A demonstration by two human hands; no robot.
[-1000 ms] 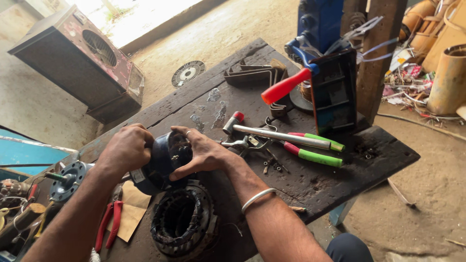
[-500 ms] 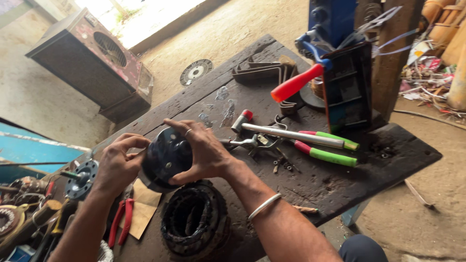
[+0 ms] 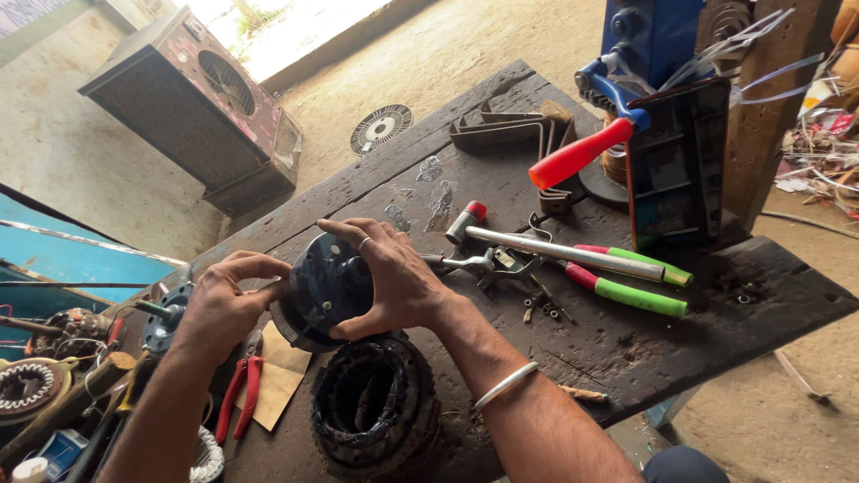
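Observation:
A dark round motor end cover (image 3: pixel 324 291) is held up on edge just above the worn wooden bench (image 3: pixel 626 349). My left hand (image 3: pixel 222 300) grips its left rim. My right hand (image 3: pixel 389 273), with a ring and a metal bangle on the wrist, wraps over its right face. Directly below the cover sits a round motor stator with dark windings (image 3: pixel 376 413). Red-handled pliers (image 3: pixel 240 394) lie on a piece of brown paper (image 3: pixel 282 376) under my left forearm.
To the right lie a small hammer (image 3: pixel 555 250) and a tool with green and red grips (image 3: pixel 626 291), with loose screws nearby. A blue press with a red-tipped lever (image 3: pixel 582 152) stands at the back. Motor parts crowd the left edge. A box cooler (image 3: pixel 206 107) stands on the floor.
Both hands have lifted the end cover a little and tilted it upright, and my right hand has shifted further over its face. The camera has moved closer.

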